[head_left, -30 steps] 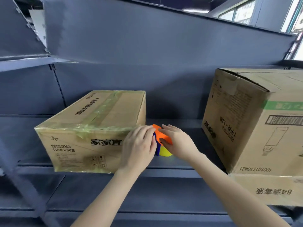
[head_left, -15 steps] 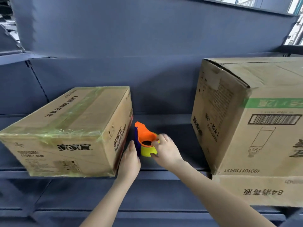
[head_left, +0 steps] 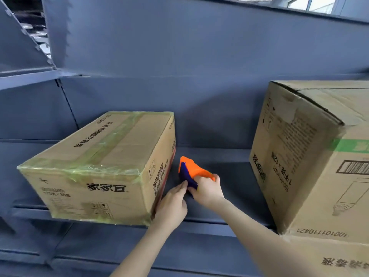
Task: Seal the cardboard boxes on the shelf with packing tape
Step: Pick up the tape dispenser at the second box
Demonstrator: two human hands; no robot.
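On the blue shelf a tape dispenser, orange with a dark blue part, sits in the gap between two cardboard boxes. The right hand grips it from the near side, fingers curled round its lower end, and its orange tip points away toward the back wall. The left hand lies just beside the right face of the left box, fingers stretched out and holding nothing, their tips touching the dispenser's blue part. The left box stands at an angle on the shelf. Shiny greenish tape runs along its top seam and around its upper edges. The right box is taller, well apart from the left box, and rests on a lower box at the frame's right edge.
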